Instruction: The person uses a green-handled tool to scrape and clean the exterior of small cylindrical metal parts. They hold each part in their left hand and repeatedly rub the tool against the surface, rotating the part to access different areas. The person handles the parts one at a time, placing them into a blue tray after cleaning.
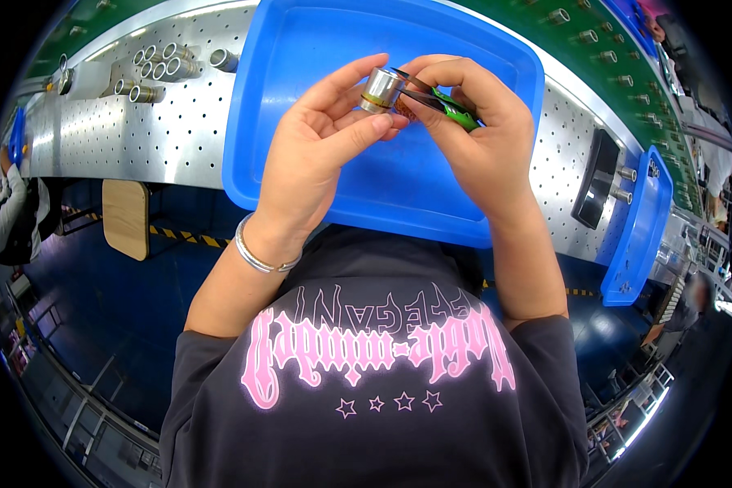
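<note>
My left hand (321, 134) is closed on a short, shiny metal cylinder (381, 89), pinched between thumb and fingers and slightly tilted. A yellowish ring runs round its lower part. In my right hand (488, 122) is a green-and-black tool (457, 112) with two thin black prongs, much like tweezers. The prongs stand apart, their tips at the cylinder's right side; whether they touch it I cannot tell. Just below the prongs a coppery-brown thing (404, 108) shows in part, its kind unclear. Both hands are above a large blue plastic tray (317, 199).
Several metal sleeves (171, 65) stand on the perforated metal table (187, 146) to the left. On the right are a black flat object (596, 179), two small metal cylinders and another blue tray (638, 236). A wooden stool (125, 220) stands left; a person (20, 203) sits beyond it.
</note>
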{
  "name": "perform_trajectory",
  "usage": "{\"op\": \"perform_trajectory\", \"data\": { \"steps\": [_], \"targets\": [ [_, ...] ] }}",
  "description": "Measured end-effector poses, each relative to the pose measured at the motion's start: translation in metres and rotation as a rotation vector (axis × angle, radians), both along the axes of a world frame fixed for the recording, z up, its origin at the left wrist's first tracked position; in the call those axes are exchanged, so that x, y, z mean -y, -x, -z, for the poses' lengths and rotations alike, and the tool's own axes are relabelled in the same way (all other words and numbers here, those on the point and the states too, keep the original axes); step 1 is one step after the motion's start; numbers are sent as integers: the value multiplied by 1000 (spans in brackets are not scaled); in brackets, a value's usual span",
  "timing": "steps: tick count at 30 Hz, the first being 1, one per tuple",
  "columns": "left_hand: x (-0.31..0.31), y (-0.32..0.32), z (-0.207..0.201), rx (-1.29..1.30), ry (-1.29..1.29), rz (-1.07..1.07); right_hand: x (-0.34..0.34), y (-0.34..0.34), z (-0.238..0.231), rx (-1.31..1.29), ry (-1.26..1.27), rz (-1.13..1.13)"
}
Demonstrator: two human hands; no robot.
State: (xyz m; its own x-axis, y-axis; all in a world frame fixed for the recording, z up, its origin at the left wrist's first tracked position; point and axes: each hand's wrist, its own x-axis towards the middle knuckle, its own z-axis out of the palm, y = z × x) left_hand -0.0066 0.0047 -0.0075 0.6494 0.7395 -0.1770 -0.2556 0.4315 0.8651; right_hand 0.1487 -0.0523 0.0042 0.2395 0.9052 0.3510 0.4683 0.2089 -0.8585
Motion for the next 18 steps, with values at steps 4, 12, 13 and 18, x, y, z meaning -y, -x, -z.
{"op": "perform_trajectory", "data": {
  "steps": [4,12,13,18],
  "targets": [
    [0,0,0,-9,-18,16,3,-2,-1,63,-3,-4],
    [6,-2,2,-19,-71,18,7,-1,-4,102,-39,29],
    [7,-2,1,-18,-76,20,8,-1,-5,103,-41,30],
    [8,-3,-1,-28,-112,37,10,-2,-5,69,-50,86]
  ]
}}
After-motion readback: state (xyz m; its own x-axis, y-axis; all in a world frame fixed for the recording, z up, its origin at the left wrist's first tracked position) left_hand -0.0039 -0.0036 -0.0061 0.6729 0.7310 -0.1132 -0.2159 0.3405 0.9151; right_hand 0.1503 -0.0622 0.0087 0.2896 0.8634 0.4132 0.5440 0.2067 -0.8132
